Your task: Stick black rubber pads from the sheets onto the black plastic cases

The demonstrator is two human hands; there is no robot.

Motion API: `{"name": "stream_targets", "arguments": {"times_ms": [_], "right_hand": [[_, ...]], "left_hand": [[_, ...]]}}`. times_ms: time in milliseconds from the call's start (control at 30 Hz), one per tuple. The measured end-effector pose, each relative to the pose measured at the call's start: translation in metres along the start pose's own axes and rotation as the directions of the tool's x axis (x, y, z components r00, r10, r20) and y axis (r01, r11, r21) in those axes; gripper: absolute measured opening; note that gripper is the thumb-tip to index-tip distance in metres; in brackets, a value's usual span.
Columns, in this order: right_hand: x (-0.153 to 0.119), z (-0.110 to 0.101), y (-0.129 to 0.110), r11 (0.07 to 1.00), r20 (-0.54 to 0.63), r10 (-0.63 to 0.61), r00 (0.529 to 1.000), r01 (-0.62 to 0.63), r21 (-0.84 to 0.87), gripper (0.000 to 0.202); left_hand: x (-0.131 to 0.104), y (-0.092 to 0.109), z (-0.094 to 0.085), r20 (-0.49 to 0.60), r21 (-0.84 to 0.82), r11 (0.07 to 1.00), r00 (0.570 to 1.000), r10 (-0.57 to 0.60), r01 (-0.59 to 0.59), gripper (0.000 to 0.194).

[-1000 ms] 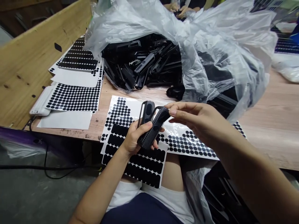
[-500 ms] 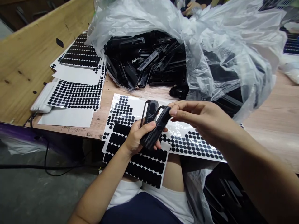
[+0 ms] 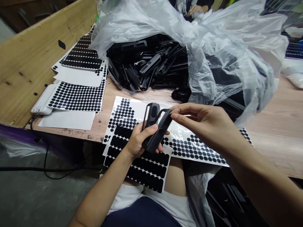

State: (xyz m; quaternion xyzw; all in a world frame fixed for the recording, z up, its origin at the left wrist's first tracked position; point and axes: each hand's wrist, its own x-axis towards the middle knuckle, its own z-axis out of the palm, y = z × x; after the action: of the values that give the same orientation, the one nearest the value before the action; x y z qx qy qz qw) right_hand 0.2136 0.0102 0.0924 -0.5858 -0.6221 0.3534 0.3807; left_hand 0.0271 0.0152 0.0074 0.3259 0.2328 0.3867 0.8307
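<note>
Two black carbon-patterned plastic pieces (image 3: 155, 138), each with a slim loop along one side, are fanned out in my left hand (image 3: 138, 138). Its thumb presses across the front piece and its fingers wrap behind. My right hand (image 3: 201, 119) has thumb and fingertips at the upper end of the front piece; whether something small sits between them is too fine to see. Below lies a sheet of wide black stickers (image 3: 148, 170), sticking out over the table edge above my lap. Under it is a larger white sheet of round black dots (image 3: 196, 148).
A clear plastic bag (image 3: 227, 47) full of similar black pieces (image 3: 151, 63) stands behind my hands. More dot sheets (image 3: 75, 97) and a white power strip (image 3: 44, 101) lie left, by a wooden board (image 3: 35, 60). Another bag of black parts (image 3: 229, 195) is below right. A co-worker's hand (image 3: 195, 9) shows behind.
My right hand's fingers have shifted slightly at the tip of the front piece, the thumb a little lower. My left hand still holds both pieces in nearly the same place.
</note>
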Motion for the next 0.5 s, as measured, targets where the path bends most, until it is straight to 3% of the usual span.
{"name": "stream_targets", "arguments": {"times_ms": [200, 500], "right_hand": [[-0.0034, 0.0029, 0.0032, 0.982, -0.038, -0.131, 0.991, 0.124, -0.144, 0.018], [-0.0081, 0.0083, 0.0067, 0.905, -0.079, -0.297, 0.952, 0.254, -0.341, 0.011]], "left_hand": [[-0.0005, 0.0016, 0.0017, -0.016, -0.007, 1.0, 1.0, 0.0, 0.0, 0.046], [-0.0029, 0.0025, 0.0041, -0.04, 0.003, 1.0, 0.999, 0.002, -0.002, 0.05]]}}
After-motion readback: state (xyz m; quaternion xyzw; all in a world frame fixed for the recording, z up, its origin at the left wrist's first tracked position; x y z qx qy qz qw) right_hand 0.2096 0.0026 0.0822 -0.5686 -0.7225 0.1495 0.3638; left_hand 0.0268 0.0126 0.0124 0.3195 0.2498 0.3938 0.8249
